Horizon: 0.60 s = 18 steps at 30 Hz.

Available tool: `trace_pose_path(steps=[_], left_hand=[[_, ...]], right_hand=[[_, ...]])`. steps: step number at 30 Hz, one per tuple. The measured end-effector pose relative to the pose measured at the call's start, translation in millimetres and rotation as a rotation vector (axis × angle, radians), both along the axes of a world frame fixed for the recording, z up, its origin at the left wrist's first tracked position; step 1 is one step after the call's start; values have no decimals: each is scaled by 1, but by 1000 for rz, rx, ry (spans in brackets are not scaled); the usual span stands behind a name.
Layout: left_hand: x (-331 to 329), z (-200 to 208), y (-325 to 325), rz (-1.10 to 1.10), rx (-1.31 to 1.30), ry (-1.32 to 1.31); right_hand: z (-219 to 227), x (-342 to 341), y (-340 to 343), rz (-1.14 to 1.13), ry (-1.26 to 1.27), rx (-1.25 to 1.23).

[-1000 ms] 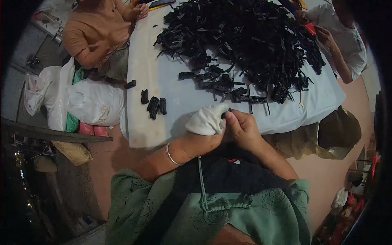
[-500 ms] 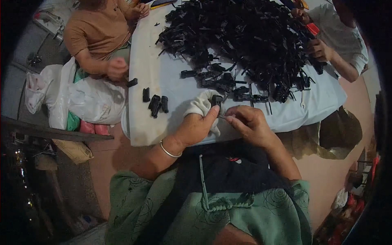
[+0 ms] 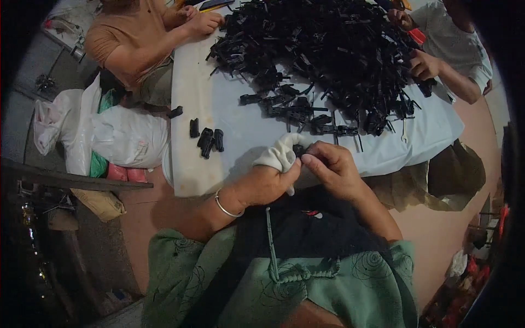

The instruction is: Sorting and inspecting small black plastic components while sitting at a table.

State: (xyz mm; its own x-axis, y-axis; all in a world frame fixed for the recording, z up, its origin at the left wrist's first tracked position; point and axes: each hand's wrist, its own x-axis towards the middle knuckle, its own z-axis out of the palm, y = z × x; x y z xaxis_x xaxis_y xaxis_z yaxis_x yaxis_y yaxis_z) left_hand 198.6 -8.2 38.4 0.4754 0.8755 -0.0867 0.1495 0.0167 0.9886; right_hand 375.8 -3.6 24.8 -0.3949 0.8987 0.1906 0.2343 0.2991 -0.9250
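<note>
left hand (image 3: 268, 183), partly wrapped in crumpled white cloth (image 3: 275, 155), grips a small black plastic-looking part (image 3: 298, 149) above the table's near edge; right hand (image 3: 334, 168) pinches it, thumb against fingers. beyond: pale sheet-covered table (image 3: 235, 123), large heap of black slender parts (image 3: 328, 60).

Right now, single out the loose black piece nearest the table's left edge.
The lone piece farthest left, right at the table's edge; the other loose pieces lie farther in.
</note>
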Motion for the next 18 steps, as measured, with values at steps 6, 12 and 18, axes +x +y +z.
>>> trace_pose_path(steps=[6,12,18], left_hand=[[-4,-9,6,73,-227,-192],[2,-23,0,133,667,151],[-24,0,0,38,775,665]], right_hand=[[-1,-3,-2,86,29,-23],[-15,-20,-4,-2,-21,13],[-8,-14,0,63,-41,122]])
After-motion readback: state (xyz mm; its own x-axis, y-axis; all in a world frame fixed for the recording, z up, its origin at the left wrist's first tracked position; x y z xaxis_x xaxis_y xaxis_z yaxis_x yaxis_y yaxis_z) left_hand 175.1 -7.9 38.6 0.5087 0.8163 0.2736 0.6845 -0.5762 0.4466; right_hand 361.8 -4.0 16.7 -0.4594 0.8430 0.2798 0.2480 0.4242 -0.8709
